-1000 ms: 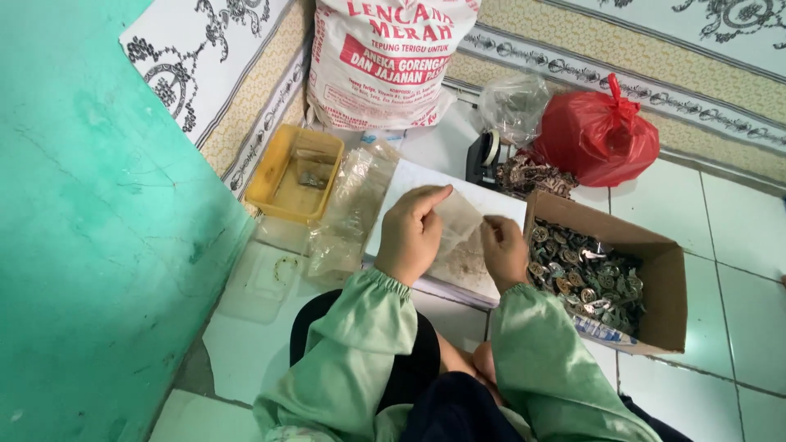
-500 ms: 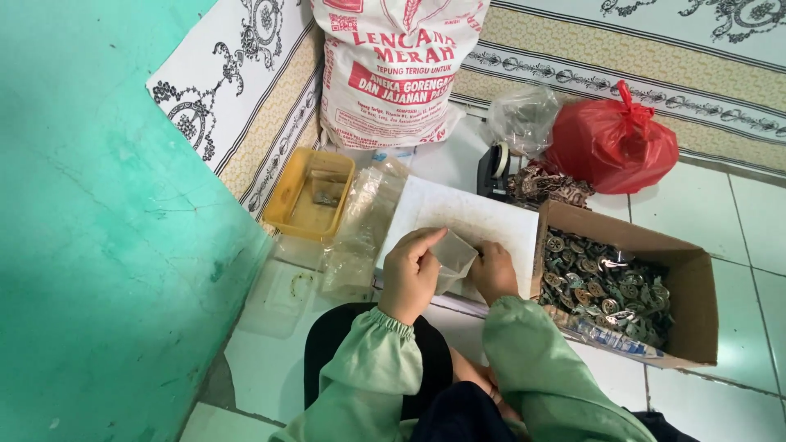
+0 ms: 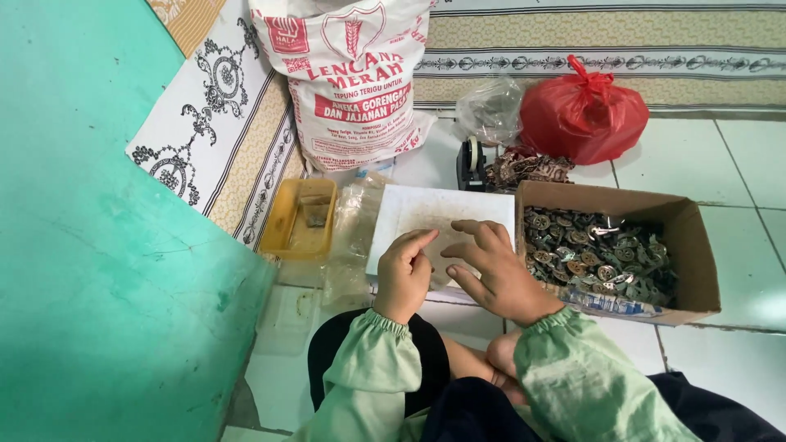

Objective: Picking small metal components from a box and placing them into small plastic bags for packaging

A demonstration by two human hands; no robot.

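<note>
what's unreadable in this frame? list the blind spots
- Head view: the thing under the left hand and right hand on the white board; fingers cover most of it, so its kind is unclear.
- Red bag: knotted and opaque, contents hidden.
- Cardboard box: small metal pieces too small to identify.
- Yellow tray: the item inside is blurred.
- White sack: top cut off by the frame edge.

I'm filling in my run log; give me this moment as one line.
left hand: pressing small clear bag on white board | right hand: open, fingers on bag | cardboard box of metal parts at right
</note>
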